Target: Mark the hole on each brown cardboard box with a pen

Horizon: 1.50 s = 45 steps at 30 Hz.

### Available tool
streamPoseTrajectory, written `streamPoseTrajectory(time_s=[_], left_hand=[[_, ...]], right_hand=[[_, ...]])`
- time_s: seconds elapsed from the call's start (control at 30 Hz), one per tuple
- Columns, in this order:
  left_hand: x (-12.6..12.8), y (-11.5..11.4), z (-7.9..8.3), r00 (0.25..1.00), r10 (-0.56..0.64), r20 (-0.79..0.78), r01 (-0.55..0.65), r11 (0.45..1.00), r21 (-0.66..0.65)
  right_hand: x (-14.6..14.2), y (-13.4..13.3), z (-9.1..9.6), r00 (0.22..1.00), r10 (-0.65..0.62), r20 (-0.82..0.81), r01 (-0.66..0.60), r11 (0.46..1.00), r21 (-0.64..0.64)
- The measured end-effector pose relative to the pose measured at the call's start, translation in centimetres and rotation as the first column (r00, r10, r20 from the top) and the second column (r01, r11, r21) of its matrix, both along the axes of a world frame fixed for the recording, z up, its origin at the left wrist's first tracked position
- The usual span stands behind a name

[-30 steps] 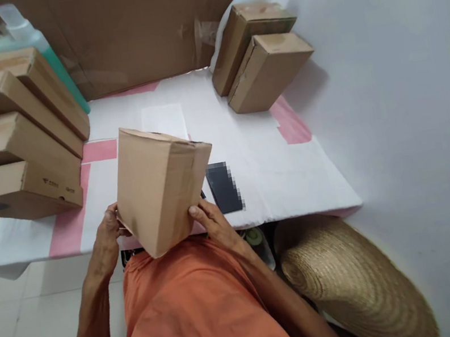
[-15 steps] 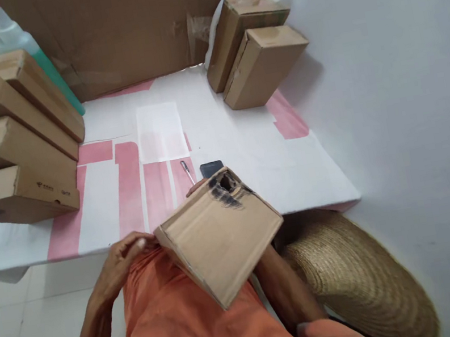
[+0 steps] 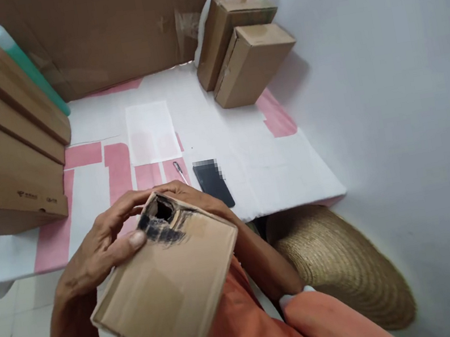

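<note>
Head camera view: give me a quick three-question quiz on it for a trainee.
1. True or false: the cardboard box held by the left hand and right hand has a torn hole ringed with black marks.
2. What lies on the table just beyond the box? A. a dark phone B. scissors C. a mug
3. Fill in: on the floor to the person's right lies a ____.
Key: 1 true; 2 A; 3 straw hat.

The phone (image 3: 213, 185) is pixelated at its top; the box (image 3: 173, 298) seemingly hides most of the right hand (image 3: 199, 198).
</note>
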<state>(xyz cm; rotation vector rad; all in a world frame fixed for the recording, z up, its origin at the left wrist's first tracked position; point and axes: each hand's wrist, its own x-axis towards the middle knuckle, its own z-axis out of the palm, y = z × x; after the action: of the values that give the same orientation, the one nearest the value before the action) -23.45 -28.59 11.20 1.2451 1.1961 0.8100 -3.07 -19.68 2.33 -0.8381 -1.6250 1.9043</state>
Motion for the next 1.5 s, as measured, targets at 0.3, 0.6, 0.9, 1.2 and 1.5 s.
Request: streamPoseTrajectory(time_s=[0.3, 0.6, 0.9, 1.2, 1.5], left_hand=[[-3.4, 0.3, -4.3, 0.816, 0.577, -0.040, -0.578, 0.814, -0.055], [-1.0, -2.0, -4.5, 0.789, 0.613, -0.039, -0.600, 0.783, 0.166], [2.0, -4.5, -2.3, 0.775, 0.616, -0.143, -0.523, 0.752, 0.401], [1.3, -2.8, -1.5, 0.798, 0.559, -0.225, -0.468, 0.810, 0.354], [1.4, -1.0, -0.7, 0.740, 0.615, -0.274, -0.525, 0.782, 0.336]], right_hand=[[1.7, 0.2, 3.1, 0.975, -0.175, -0.140, 0.188, 0.978, 0.090], [-0.3, -2.1, 8.8, 0.979, -0.096, 0.177, 0.020, 0.921, 0.389], [-1.2, -3.3, 11.8, 0.849, -0.247, 0.467, -0.065, 0.829, 0.556], [-1.7, -3.2, 10.2, 0.887, -0.257, 0.383, -0.015, 0.813, 0.582], [-2.5, -2.1, 9.2, 0.878, -0.237, 0.416, -0.103, 0.755, 0.648]])
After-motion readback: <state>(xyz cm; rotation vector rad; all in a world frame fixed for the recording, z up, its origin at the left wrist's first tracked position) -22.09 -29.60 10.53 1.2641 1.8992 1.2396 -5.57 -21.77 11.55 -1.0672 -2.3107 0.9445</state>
